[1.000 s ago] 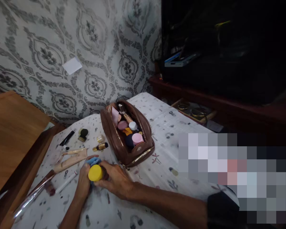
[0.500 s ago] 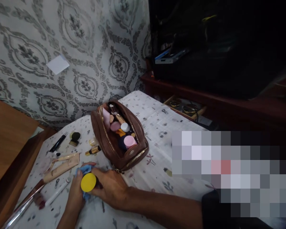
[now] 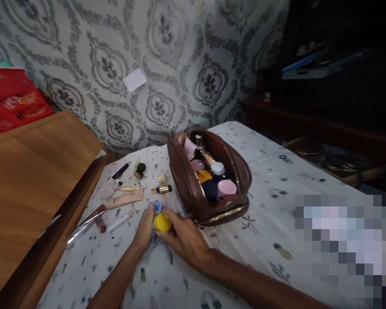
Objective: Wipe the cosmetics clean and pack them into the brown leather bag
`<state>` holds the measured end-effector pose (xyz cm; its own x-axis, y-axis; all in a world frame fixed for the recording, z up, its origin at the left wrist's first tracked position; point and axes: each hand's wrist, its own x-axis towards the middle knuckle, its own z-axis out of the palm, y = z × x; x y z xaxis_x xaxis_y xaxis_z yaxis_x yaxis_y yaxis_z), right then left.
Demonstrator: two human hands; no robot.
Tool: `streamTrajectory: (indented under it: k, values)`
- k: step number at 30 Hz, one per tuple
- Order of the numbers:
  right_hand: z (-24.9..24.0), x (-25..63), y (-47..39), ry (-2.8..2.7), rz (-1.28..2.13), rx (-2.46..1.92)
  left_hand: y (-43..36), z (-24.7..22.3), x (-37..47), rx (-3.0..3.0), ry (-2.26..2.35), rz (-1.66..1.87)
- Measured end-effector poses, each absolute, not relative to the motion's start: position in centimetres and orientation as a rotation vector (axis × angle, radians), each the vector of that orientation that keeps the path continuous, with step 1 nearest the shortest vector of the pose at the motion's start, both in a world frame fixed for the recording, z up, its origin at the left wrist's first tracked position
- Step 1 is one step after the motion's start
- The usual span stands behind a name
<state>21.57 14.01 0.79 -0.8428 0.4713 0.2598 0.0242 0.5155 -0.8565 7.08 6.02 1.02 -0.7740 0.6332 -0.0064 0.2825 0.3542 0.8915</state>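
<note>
A white, printed cloth (image 3: 263,274) covers the surface, and on its far side the brown bag (image 3: 183,180) stands unzipped, filled with cosmetics. Near its left end, the person's right hand (image 3: 189,242) is curled in a narrow grip on the right side of a small container; the left hand (image 3: 144,229) closes in from the left, holding a blue cloth against it. To their left lies a peach tube (image 3: 125,198). The yellow-topped container (image 3: 162,222) itself is between the two hands, nearer than the bag. The blue cloth (image 3: 157,208), partly hidden, could slide on a smooth side and let the container twist out, should the right fingers loosen. Just beyond the hands lies a gold-and-black tube (image 3: 161,189); a knuckle or trailing cloth could set it rolling, likewise the smaller pale pot (image 3: 161,179) behind it.
</note>
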Motion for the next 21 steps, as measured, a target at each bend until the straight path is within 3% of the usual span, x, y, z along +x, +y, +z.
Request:
streamTrajectory:
  k: [13, 21]
  values:
    - [-0.5, 21.3, 14.2, -2.162, 1.377, -0.209, 6.5, 1.8, 7.0, 0.644, 1.681, 1.557]
    - [-1.0, 20.4, 14.3, -1.995, 1.425, -0.358, 6.0, 1.2, 7.6, 0.869, 1.681, 1.521]
